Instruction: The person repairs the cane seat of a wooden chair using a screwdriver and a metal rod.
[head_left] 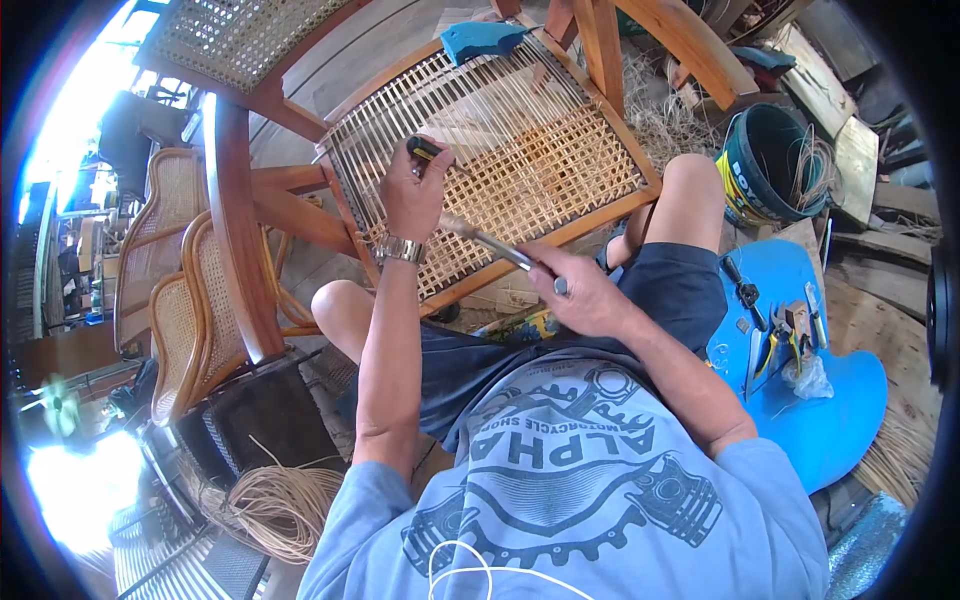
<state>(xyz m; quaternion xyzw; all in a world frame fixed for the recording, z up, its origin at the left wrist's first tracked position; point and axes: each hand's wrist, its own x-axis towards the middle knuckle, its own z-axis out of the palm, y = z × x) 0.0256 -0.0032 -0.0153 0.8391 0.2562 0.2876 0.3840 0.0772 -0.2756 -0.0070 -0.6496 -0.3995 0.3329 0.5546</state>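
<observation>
A wooden chair frame [626, 160] with a partly woven cane seat [540, 170] lies before me. Strands run one way across its far part, while the nearer part has an open lattice. Over the left side of the seat, my left hand [412, 195] is closed on a screwdriver [424, 149] with a black and yellow handle, its thin shaft pointing right. Closed around the shaft of a hammer [505, 251] is my right hand [590, 293], by the seat's near edge. The hammer's far end overlaps the weave just below my left hand. A blue cloth [482, 41] rests on the far rail.
On my right, a blue plastic surface [840, 400] bears pliers [768, 350] and other small tools. Behind it stands a dark green bucket [775, 150] with cane strands. Caned chair backs [165, 240] and a coil of cane [285, 505] are at left. Loose shavings [655, 105] litter the floor.
</observation>
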